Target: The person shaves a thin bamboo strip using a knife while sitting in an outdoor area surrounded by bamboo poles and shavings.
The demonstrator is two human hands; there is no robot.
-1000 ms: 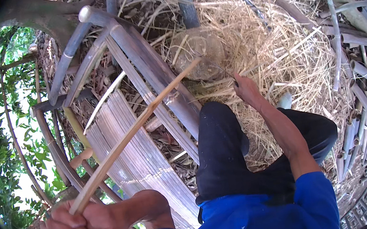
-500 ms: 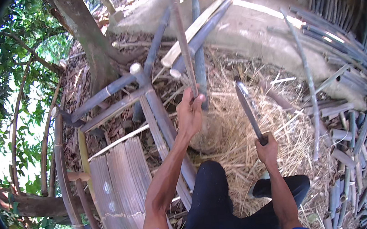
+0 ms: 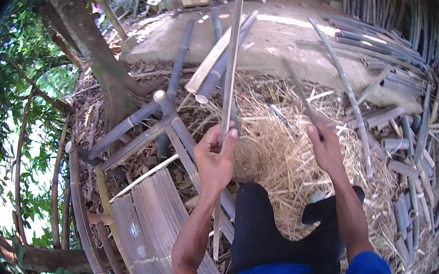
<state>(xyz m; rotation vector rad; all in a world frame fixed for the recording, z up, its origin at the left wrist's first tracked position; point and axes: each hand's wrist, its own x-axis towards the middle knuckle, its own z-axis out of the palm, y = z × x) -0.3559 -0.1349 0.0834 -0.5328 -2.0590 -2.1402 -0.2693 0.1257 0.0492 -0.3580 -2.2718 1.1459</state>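
My left hand (image 3: 215, 162) is closed round a long, narrow bamboo strip (image 3: 235, 53). The strip slants up and away to the right, past the top of the picture. Below the hand, a pale length that looks like its lower end (image 3: 217, 227) shows beside my wrist. In my right hand (image 3: 328, 148) is a long-bladed knife (image 3: 299, 89), its dark blade pointing up and away, smeared by motion. The blade stands apart from the strip, to its right. Straw-like shavings (image 3: 281, 151) cover the ground beyond my knees.
At left stands a bamboo bench (image 3: 148, 222) with a slatted seat and pole frame. Split and round bamboo poles (image 3: 217, 77) lean beyond it near a tree trunk (image 3: 91, 54). Cut bamboo tubes (image 3: 404, 169) pile up at right. A thin pole (image 3: 341, 78) lies across the shavings.
The strip's upper part has swung to the right, and my left hand sits slightly lower and nearer. My right hand has risen with the knife, whose blade is now blurred. The view has shifted slightly.
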